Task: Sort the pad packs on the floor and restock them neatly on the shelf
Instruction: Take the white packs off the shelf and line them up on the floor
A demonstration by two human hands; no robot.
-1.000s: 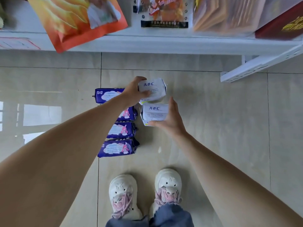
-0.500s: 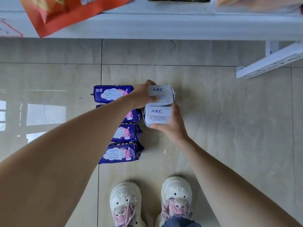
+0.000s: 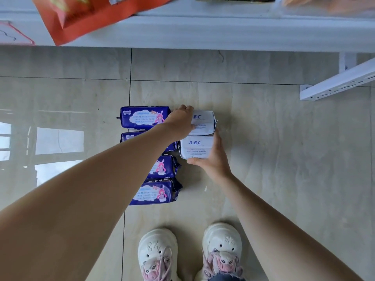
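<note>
Two white pad packs marked ABC sit one behind the other on the tiled floor. My left hand (image 3: 180, 122) grips the left end of the far white pack (image 3: 204, 122). My right hand (image 3: 213, 157) cups the near white pack (image 3: 195, 148) from its right and front sides. To their left lies a column of several purple pad packs with a pink cartoon girl, the farthest (image 3: 142, 118) and nearest (image 3: 154, 193) in full view, the middle ones partly hidden by my left forearm.
The white shelf edge (image 3: 203, 35) runs across the top, with an orange snack bag (image 3: 91, 15) hanging over it. A white shelf bracket (image 3: 336, 82) lies at the right. My two white shoes (image 3: 190, 254) stand below the packs.
Both hands have lowered the two white packs toward the floor beside the purple column and brought them together. The view has tilted down, so less of the shelf shows.
</note>
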